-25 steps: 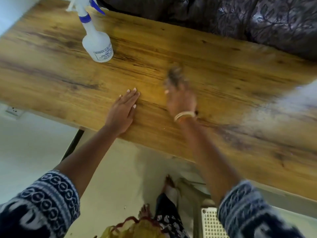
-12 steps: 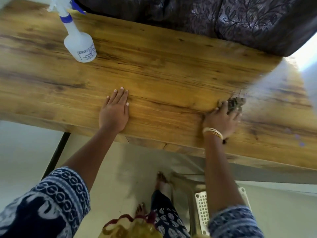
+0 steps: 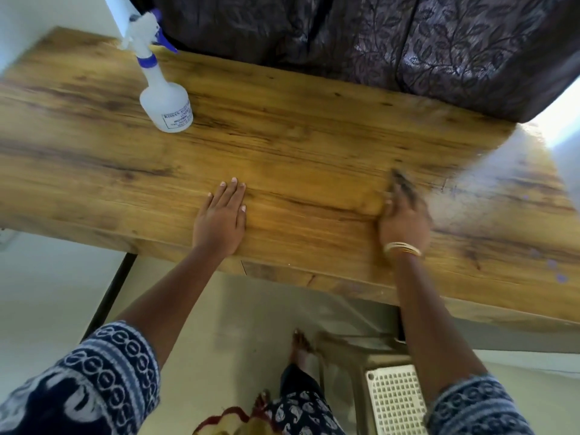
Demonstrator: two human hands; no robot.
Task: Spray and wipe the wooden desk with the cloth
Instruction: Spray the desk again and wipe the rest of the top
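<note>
The wooden desk (image 3: 314,142) spans the view, with a pale glare patch at its right end. My left hand (image 3: 221,221) rests flat on the desk near its front edge, fingers straight. My right hand (image 3: 403,222), a bangle on its wrist, is blurred with motion and holds a dark cloth (image 3: 400,180) pressed to the desk top. Only the cloth's far tip shows beyond my fingers. A white spray bottle (image 3: 164,102) with a blue trigger stands upright at the desk's back left, away from both hands.
A dark patterned fabric (image 3: 408,42) hangs behind the desk's far edge. Below the front edge are a white perforated plastic stool (image 3: 397,400), my feet on the pale floor, and a black desk leg (image 3: 110,296) at the left.
My right hand with the cloth swept right along the desk, then came back left and away from the front edge. The left hand stays planted. The view has shifted.
</note>
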